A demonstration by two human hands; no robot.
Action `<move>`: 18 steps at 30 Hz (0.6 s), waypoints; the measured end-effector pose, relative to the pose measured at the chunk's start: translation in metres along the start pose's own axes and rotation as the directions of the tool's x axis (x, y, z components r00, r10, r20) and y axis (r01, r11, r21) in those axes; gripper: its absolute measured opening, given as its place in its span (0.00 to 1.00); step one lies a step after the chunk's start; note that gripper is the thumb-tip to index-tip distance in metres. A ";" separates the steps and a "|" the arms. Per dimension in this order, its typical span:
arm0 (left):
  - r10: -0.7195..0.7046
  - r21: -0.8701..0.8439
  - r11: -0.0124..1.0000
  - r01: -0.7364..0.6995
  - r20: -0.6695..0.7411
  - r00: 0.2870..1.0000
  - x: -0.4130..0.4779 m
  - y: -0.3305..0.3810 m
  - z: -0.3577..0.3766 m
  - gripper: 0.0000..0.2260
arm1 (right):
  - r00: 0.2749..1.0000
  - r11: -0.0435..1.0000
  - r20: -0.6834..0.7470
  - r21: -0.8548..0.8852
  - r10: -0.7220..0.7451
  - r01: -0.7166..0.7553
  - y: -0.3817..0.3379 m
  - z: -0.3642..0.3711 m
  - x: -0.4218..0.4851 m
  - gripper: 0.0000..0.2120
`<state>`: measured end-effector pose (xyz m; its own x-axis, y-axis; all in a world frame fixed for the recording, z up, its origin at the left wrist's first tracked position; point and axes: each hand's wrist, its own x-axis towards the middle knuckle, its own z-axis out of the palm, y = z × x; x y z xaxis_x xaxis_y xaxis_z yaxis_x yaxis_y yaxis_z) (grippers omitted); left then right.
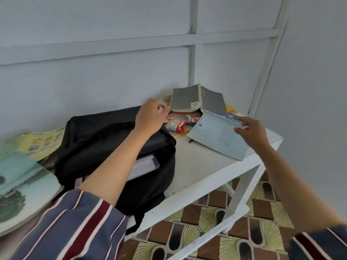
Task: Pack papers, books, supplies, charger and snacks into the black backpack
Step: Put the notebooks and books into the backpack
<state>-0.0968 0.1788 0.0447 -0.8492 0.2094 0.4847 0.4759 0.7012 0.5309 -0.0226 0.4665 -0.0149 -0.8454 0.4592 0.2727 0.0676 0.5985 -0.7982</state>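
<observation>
Lying flat on the white tabletop (197, 166), black backpack (105, 139) is unzipped along its near-right side. Grey-edged book (144, 164) sits inside, long axis along the opening. Pale blue booklet (216, 136) is at the tabletop's right end, its far corner pinched by right hand (251, 132). Left hand (152, 117) is over the backpack's far edge with fingers curled; cannot tell if it holds anything. Snack packets (176, 125) lie just beside it.

This looks like a simple room in a home. Pale panel walls (93, 76) meet at 1 o'clock behind a white table (202, 166), and patterned brown-and-green flooring (197, 235) shows at 5 o'clock.
</observation>
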 end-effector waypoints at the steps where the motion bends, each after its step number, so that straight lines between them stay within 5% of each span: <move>1: 0.002 -0.068 0.998 0.003 0.070 0.998 0.007 0.008 0.017 0.05 | 0.997 0.999 -0.066 -0.008 0.048 -0.049 0.013 -0.006 0.009 0.19; 4: -0.040 -0.164 0.982 0.093 0.306 0.951 0.027 0.030 0.069 0.14 | 0.980 0.983 -0.077 -0.013 0.182 -0.183 0.053 -0.020 0.033 0.22; 8: -0.152 -0.163 0.948 0.274 0.522 0.839 0.049 0.046 0.130 0.23 | 0.943 0.943 0.113 0.078 0.314 -0.324 0.080 -0.025 0.053 0.25; 18: -0.314 -0.028 0.924 0.381 0.513 0.799 0.083 0.042 0.194 0.33 | 0.974 0.972 0.108 0.101 0.201 -0.212 0.098 -0.021 0.066 0.15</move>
<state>-0.1919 0.3577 -0.0275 -0.9453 0.2969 -0.1355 0.1231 0.7088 0.6946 -0.0606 0.5694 -0.0637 -0.8668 0.4965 0.0474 0.1912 0.4185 -0.8879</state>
